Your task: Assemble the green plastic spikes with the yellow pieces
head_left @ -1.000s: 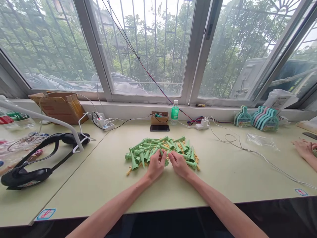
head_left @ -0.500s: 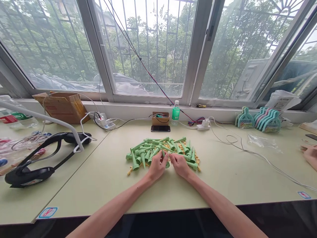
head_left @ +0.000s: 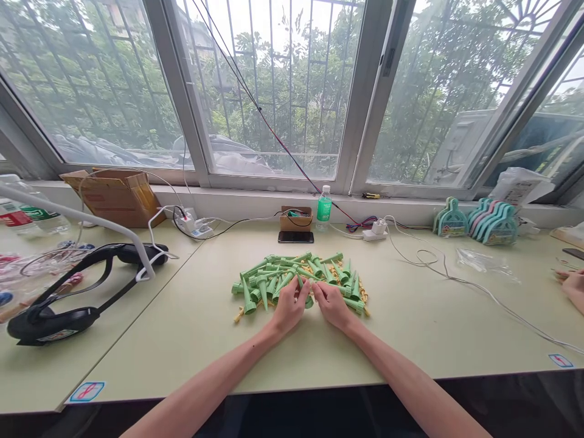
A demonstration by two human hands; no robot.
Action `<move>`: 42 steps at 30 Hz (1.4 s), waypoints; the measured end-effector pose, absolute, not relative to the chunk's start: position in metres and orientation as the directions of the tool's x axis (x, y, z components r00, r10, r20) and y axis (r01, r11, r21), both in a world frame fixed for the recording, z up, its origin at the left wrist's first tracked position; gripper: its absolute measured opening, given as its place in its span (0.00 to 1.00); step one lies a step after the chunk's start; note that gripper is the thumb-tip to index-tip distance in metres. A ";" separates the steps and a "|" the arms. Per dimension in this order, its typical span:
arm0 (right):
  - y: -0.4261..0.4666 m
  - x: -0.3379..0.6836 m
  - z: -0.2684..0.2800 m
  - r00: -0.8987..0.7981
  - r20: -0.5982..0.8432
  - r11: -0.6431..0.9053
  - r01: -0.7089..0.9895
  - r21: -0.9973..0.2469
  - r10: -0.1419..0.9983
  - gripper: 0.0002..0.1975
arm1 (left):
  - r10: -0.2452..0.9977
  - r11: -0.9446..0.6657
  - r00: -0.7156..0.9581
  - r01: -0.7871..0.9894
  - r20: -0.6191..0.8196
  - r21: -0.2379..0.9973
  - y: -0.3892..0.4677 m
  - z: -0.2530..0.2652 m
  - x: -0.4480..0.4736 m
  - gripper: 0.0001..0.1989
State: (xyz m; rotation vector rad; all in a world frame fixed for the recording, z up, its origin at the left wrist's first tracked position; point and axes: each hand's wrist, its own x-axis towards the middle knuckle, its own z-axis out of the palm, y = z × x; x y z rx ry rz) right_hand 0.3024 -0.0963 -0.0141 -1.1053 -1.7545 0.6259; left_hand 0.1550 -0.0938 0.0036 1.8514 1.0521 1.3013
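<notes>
A heap of green plastic spikes [head_left: 262, 286], cone-shaped with ridged collars, lies on the pale table in front of me. Small yellow pieces [head_left: 364, 289] are scattered under and around the heap. At its near edge, my left hand [head_left: 291, 304] is closed on one green spike, whose tip pokes up past the fingers. My right hand [head_left: 332, 303] meets it with thumb and fingers pinched together. A small pale bit shows between the fingertips, too small to name. The fingers hide much of what both hands hold.
Behind the heap stand a phone [head_left: 296, 236], a small cardboard box [head_left: 305, 217] and a bottle of green liquid [head_left: 323, 210]. A black headset [head_left: 59, 310] lies left. White cables [head_left: 460, 281] and green hangers [head_left: 499, 224] are at right, near another person's hand [head_left: 572, 286].
My hands stay almost in place, with only a slight shift at the fingertips. The other person's hand at the right edge has moved a little.
</notes>
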 end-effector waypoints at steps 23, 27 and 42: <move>-0.096 0.304 -0.016 -0.194 0.444 0.483 0.424 -0.766 0.875 0.25 | 0.817 -0.576 0.262 0.358 0.513 0.735 -0.095 0.002 0.153 0.13; -0.095 0.303 -0.017 -0.180 0.449 0.481 0.431 -0.763 0.875 0.23 | 0.825 -0.566 0.252 0.366 0.506 0.739 -0.097 0.006 0.153 0.14; -0.098 0.304 -0.012 -0.028 0.413 0.390 0.392 -0.833 0.910 0.23 | 0.838 -0.538 0.250 0.240 0.484 0.808 -0.099 0.009 0.152 0.21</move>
